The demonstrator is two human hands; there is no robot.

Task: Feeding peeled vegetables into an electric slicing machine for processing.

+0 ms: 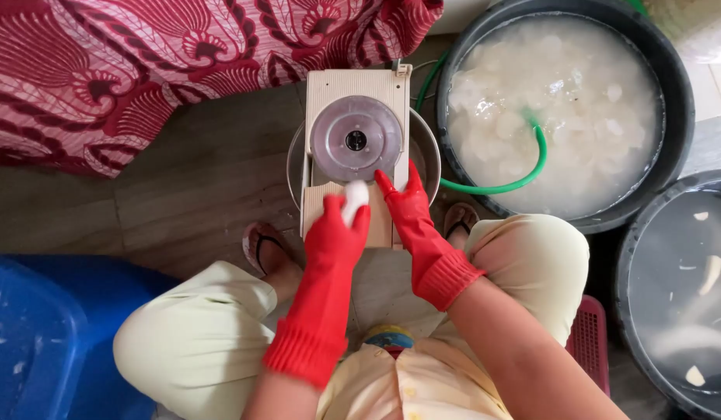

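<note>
Both my hands wear red rubber gloves. My left hand (335,233) grips a white peeled piece (355,198) and presses it against the beige slicer board (359,148), just below its round metal blade disc (356,138). My right hand (407,206) rests flat on the slicer's right side, fingers pointing up beside the disc, holding nothing. The slicer lies across a metal bowl (427,148) on the floor between my knees.
A large black tub (679,93) of water and several white pieces stands at upper right, with a green hose (523,183) in it. Another dark tub (640,233) sits at right, a blue container (34,342) at lower left, and red patterned cloth (143,62) above.
</note>
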